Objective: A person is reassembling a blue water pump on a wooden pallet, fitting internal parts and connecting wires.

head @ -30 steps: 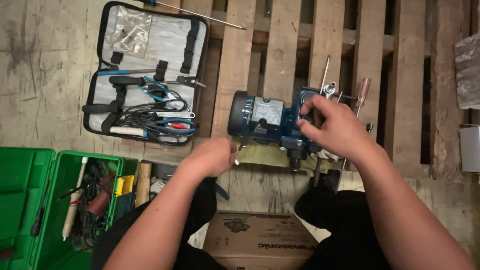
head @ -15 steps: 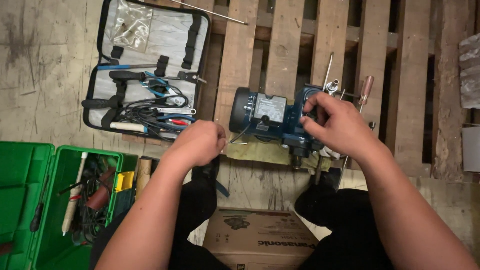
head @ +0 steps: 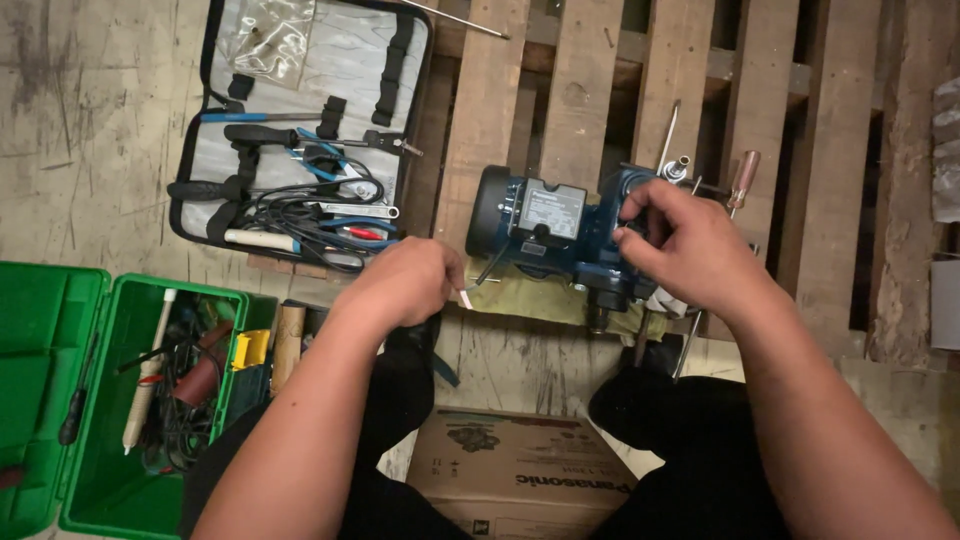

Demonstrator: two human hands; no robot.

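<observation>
A dark blue electric water pump lies on a wooden pallet, on a yellowish cloth. My right hand grips the pump's right end near its pipe fitting. My left hand hovers just left of the pump, fingers pinched on a thin white strip that runs toward the pump. A wooden-handled screwdriver lies beyond my right hand.
An open grey tool case with pliers, screwdrivers and wires lies at upper left. A green toolbox with tools stands open at lower left. A cardboard box sits between my knees. A thin metal rod lies at the top.
My left hand moved up and left from the pump's base, drawing the white strip out. My right hand stayed on the pump's right end. The view shifted slightly.
</observation>
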